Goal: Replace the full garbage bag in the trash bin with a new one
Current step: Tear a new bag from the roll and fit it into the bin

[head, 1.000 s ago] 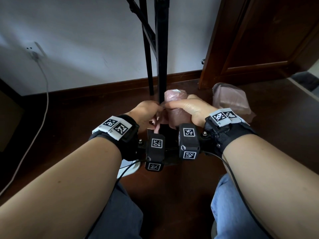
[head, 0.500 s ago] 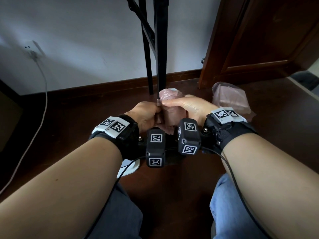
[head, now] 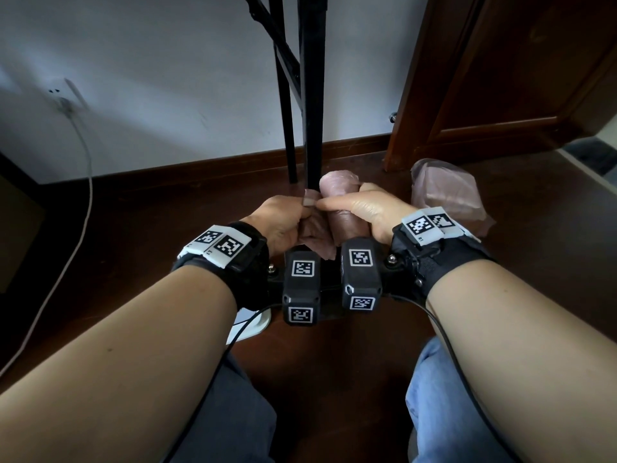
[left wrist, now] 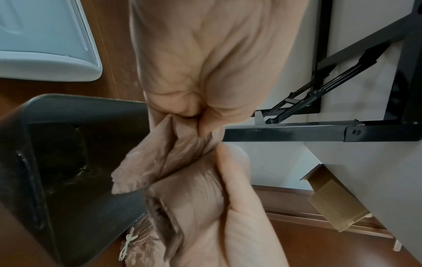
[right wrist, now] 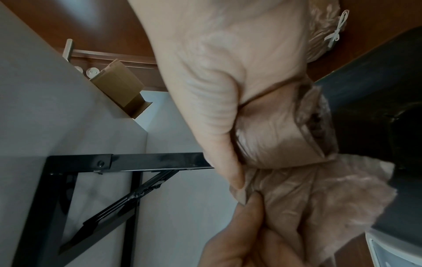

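Note:
My right hand (head: 364, 208) is wrapped round a roll of pinkish-brown garbage bags (head: 339, 202), also seen in the right wrist view as the roll (right wrist: 278, 142). My left hand (head: 283, 218) pinches the loose end bag (head: 315, 235) pulled off the roll; its crumpled sheet (left wrist: 157, 159) hangs below the fingers. The black trash bin (left wrist: 68, 162) stands open and unlined right under both hands. The full, tied pink garbage bag (head: 444, 198) sits on the floor to the right, its white tie (right wrist: 338, 30) showing.
Black metal table legs (head: 312, 95) rise just beyond the hands against the white wall. A white bin lid (left wrist: 45, 45) lies on the dark wood floor at the left. A brown door (head: 517, 78) is at the right, a white cable (head: 83, 202) at the left.
Both hands have lifted slightly and drawn closer together. The left hand's fingers have closed more firmly on the bag's loose end beside the roll.

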### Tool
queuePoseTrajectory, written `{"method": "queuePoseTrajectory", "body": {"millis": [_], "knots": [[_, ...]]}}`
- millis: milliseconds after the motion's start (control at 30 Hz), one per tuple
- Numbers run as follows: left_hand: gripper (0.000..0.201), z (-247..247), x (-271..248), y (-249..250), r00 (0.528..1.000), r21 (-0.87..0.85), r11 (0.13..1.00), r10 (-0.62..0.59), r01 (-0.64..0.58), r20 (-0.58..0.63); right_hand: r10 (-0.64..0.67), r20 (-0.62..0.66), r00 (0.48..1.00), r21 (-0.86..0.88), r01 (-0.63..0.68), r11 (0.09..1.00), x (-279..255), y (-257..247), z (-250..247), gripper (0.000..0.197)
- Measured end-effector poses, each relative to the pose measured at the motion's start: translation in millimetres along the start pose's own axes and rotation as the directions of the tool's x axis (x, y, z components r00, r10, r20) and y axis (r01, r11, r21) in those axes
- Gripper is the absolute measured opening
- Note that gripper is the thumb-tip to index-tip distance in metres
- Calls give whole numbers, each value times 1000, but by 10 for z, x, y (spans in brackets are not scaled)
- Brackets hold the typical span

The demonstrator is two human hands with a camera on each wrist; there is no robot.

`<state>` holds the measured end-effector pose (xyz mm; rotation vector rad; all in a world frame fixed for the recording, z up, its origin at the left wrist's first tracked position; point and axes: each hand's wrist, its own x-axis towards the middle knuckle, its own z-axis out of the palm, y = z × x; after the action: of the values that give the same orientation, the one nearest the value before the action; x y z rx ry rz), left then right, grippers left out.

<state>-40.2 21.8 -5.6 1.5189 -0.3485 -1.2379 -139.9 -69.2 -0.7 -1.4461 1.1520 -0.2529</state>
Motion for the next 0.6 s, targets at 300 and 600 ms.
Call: {"method": "queuePoseTrajectory", "body": {"millis": [300,600], "knots": [[34,-113,-24,39,999,16,1000,-2,1,39,119,-57,991,-3,-119,993,-73,-73,-71,77],[28,-202,-1,63,993,-66,996,-73,67,-88,170,12,985,25,-170,985,-104,-114,-139,84]]}}
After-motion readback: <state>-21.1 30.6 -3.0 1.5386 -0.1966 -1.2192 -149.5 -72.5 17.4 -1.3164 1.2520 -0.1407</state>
